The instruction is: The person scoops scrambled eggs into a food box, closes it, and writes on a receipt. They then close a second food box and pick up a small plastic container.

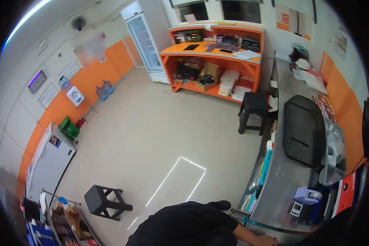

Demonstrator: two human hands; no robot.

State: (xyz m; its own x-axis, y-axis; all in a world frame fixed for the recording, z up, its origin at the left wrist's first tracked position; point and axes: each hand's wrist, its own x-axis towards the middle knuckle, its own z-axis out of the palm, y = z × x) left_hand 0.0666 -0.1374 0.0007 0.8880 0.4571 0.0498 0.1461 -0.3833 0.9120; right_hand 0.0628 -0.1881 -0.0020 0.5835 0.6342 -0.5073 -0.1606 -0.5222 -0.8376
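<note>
My right hand [268,240] shows at the bottom edge of the head view, by the near end of the metal counter [270,201]. Its fingers are cut off by the frame, so their pose and anything in them stay hidden. A black short sleeve and dark shirt [184,225] fill the bottom middle, with one dark shoe [220,205] beyond. My left hand is out of sight. Nearest the right hand on the counter are a small white device with a display [295,209] and a pale tape dispenser [308,195].
A black tray [302,129] and a plastic bin [334,151] lie further along the counter. Black stools [253,107] stand at right and lower left. An orange desk [211,49], a glass-door fridge [145,41], a chest freezer [49,160] and a shelf rack [69,221] line the room.
</note>
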